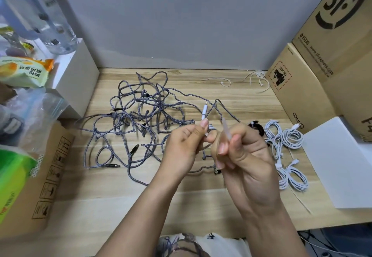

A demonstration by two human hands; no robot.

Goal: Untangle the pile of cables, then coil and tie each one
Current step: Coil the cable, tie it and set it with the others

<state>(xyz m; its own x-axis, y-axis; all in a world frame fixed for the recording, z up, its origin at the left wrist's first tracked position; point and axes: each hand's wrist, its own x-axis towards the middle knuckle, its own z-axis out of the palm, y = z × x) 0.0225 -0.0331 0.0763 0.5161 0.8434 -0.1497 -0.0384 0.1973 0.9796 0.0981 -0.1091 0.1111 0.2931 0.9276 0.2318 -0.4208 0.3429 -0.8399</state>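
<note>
White cable (pixel 204 114) held up above the middle of the wooden table (pixel 100 206), plug end pointing away, pinched between thumb and fingers of left hand (pixel 184 143). Right hand (pixel 241 152) just beside, fingers curled round a translucent tie strip (pixel 226 131). Behind both, tangled pile of grey braided cables (pixel 141 116) spread on the table. Coiled white cables (pixel 285 140) at right, near cardboard boxes (pixel 322 65).

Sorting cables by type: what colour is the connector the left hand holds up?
White, on the connector above the left hand; head view.
</note>
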